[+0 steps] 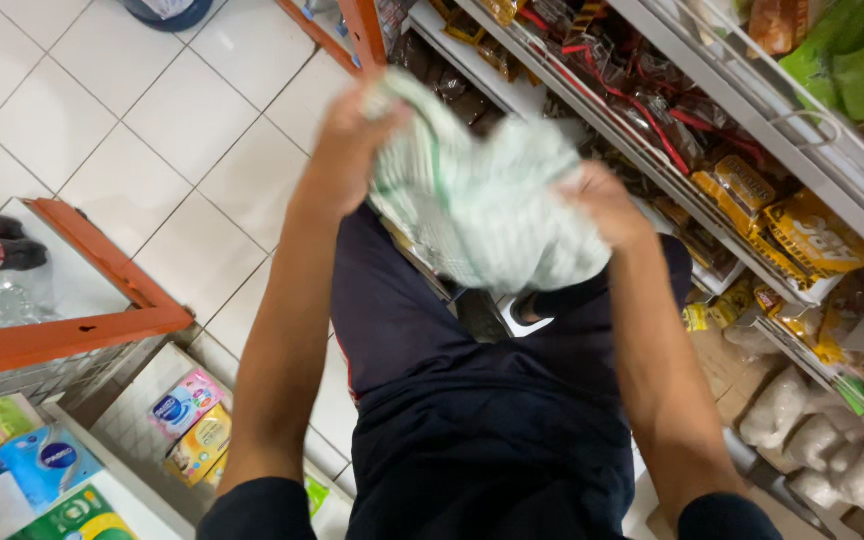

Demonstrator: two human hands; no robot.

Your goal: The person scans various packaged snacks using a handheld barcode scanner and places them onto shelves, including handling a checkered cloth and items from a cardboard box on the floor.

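Nearest the camera, dark trousers [472,400] are filling the lower middle, and both forearms are reaching forward over them. The left hand [352,125] is gripping the top left edge of a pale green-striped cloth [482,200], fingers curled into the fabric. The right hand [607,200] is clutching the cloth's right side; its fingertips are buried in folds, so their spread is hard to tell. Beyond, blurred snack packets [802,235] are crowding a shelf rack [832,200], cut off at the frame's edge.
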